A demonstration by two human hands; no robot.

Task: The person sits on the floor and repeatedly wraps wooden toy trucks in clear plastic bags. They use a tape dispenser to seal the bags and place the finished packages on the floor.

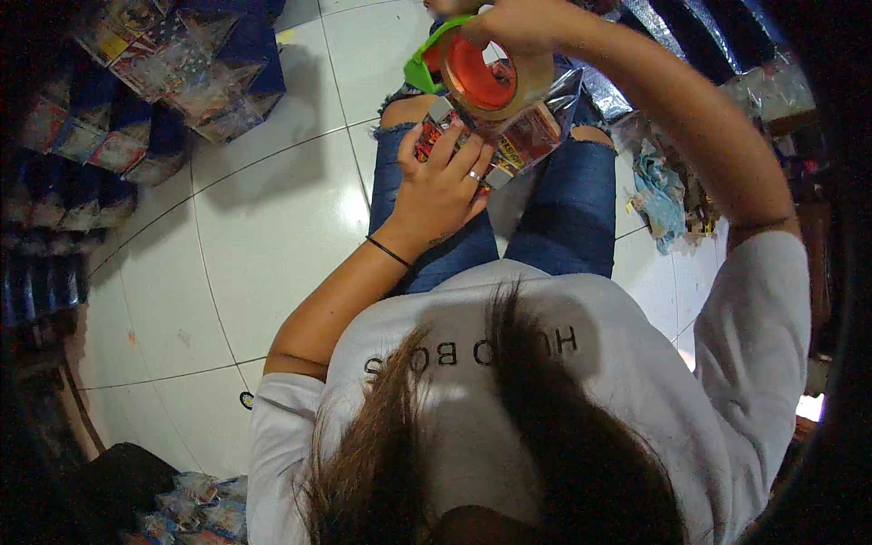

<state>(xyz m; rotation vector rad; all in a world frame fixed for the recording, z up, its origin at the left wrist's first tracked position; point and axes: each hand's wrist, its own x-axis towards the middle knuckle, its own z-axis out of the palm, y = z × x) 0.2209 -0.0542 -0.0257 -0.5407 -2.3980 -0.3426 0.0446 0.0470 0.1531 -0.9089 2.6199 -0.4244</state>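
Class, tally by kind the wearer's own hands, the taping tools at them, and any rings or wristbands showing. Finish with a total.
Hands: 2 (left hand, right hand)
Green tape dispenser: 1
Tape roll: 1
Ring: 1
Black wristband: 1
Total: 6

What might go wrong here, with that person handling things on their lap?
The clear plastic-wrapped, colourfully printed package seems to lie across the gap between the legs of the ripped blue jeans; if the left hand eases off, it might slip toward the white tiled floor. The green tape dispenser in the right hand, with its red-cored tape roll, is close to the left hand and may bump it.
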